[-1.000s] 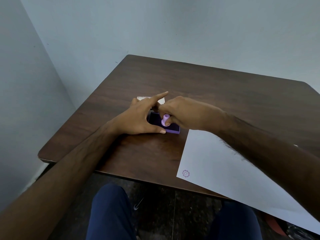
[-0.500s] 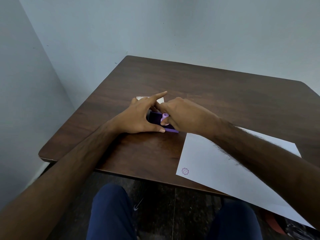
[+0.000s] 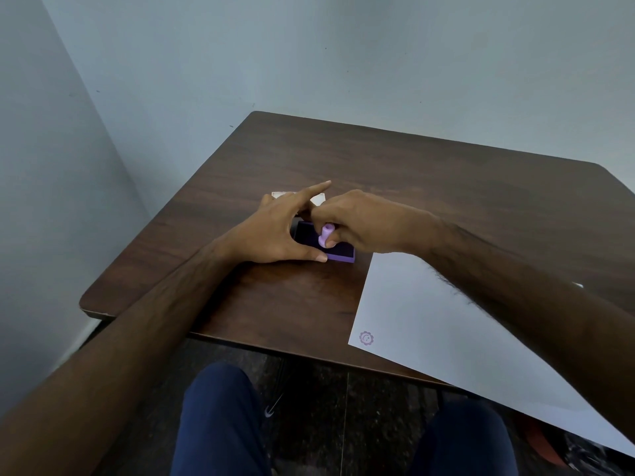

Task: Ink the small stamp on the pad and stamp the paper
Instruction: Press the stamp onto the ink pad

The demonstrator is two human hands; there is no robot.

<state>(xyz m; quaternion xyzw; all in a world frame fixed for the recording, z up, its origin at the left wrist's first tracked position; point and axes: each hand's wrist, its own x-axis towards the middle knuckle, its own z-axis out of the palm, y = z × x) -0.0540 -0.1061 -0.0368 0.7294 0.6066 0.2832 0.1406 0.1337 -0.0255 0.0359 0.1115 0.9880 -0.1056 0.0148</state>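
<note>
On the dark wooden worktop (image 3: 429, 173) lies a purple ink pad (image 3: 338, 253) with a dark inked face. The right hand (image 3: 371, 221) pinches a small lilac stamp (image 3: 325, 235) between thumb and fingers, its grip clenched around the stem, and the stamp's lower end stands on the pad's inked face, tilted slightly. The left hand (image 3: 275, 235) rests on the worktop against the pad's left side, thumb laid along the pad's near edge and index finger stretched out above it; its grip is loose, bracing the pad rather than closing on it. Just beyond the pad, a pale lid-like piece (image 3: 318, 200) peeks out behind the fingers. To the right of the pad lies a white paper sheet (image 3: 429, 338), overhanging the worktop's near edge, with one purple flower-shaped stamp mark (image 3: 366, 338) at its near-left corner.
</note>
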